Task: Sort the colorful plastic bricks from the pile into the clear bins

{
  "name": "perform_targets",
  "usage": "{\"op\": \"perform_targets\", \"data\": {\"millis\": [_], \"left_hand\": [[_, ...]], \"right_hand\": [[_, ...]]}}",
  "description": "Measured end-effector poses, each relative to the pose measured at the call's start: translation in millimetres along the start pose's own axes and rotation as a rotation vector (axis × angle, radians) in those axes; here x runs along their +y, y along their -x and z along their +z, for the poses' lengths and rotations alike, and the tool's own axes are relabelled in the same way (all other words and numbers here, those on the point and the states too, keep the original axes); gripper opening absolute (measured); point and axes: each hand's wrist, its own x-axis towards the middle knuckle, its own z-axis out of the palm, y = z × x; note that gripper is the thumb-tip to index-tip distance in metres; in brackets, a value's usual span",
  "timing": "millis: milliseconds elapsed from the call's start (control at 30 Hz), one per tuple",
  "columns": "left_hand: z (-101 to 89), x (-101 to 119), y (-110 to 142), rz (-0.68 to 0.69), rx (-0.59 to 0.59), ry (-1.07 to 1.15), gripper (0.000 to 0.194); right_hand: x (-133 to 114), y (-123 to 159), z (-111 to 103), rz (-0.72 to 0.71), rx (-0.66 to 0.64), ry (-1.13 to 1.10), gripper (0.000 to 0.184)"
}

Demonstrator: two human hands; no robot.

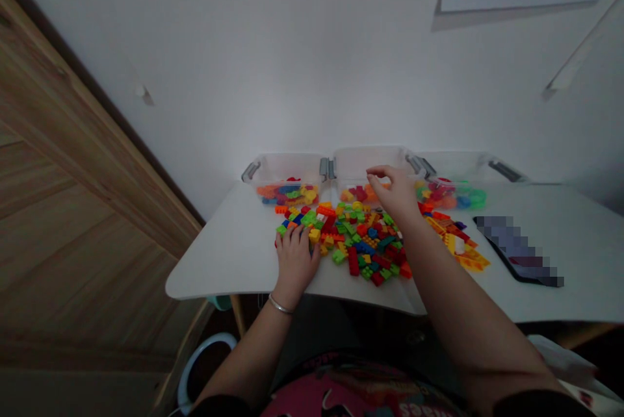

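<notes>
A heap of loose plastic building bricks (355, 241) in red, green, yellow, orange and blue lies spread on the white table (229, 267). My left hand (295, 261) rests on the heap's left edge, fingers curled over the bricks, and its fingertips are partly hidden. My right hand (392, 193) hangs above the heap, in front of the middle clear plastic bin (365, 164). Its thumb and forefinger are slightly apart, with no brick visible between them. A metal bracelet (280, 304) circles my left wrist.
Three clear bins with grey clips stand in a row along the wall: the left bin (285, 170), the middle one, and the right bin (453, 167). All hold bricks. Orange and yellow bricks (455, 238) lie to the right. A dark tablet (517, 251), partly blurred, lies further right. A wooden door (73, 176) stands left.
</notes>
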Motion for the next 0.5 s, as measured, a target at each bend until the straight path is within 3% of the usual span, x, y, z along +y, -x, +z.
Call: {"op": "perform_targets", "data": {"millis": [100,267,500], "left_hand": [[-0.4,0,0,-0.002,0.001,0.011,0.042],[1.2,-1,1,0.006,0.025,0.017,0.042],[2.8,-2,2,0.038,0.046,0.01,0.041]], "right_hand": [[4,17,-16,0.034,-0.085,-0.049,0.026],[24,46,-44,0.007,-0.299,0.075,0.024],[53,99,-56,-0.105,-0.322,0.215,0.023]]}}
